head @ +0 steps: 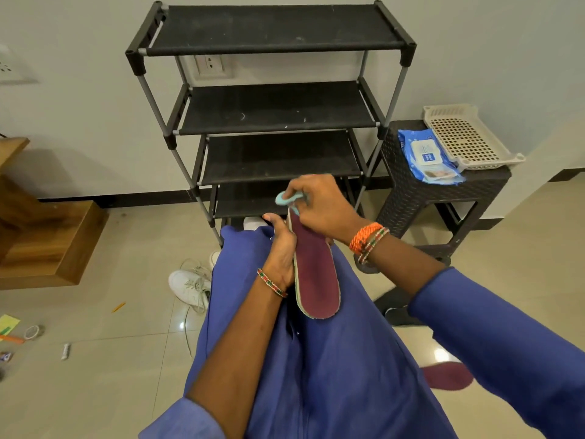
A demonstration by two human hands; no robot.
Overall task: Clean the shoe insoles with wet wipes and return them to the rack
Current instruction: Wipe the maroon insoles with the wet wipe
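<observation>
Gripped along its left edge by the left hand (280,248), a maroon insole (315,274) stood just below the middle of the frame, over the person's blue-clad lap, while the right hand (319,204) pinched a pale teal wet wipe (286,199) against the insole's far tip. Wiping seemed to be under way, not finished: the wipe sat only at the toe end, and most of the maroon face lay bare below it. A second maroon insole (448,375) lay on the floor tiles at the lower right, partly hidden by the right sleeve; whether it had been cleaned could not be told. The black rack (275,30) filled the upper centre, and no insole showed on any of its visible shelves, so the return step looked wholly undone. The blue pack of wipes (427,156) rested on a dark stool (411,198) at the right, beside a cream tray (506,160). White sneakers (186,286) sat on the floor at the left
</observation>
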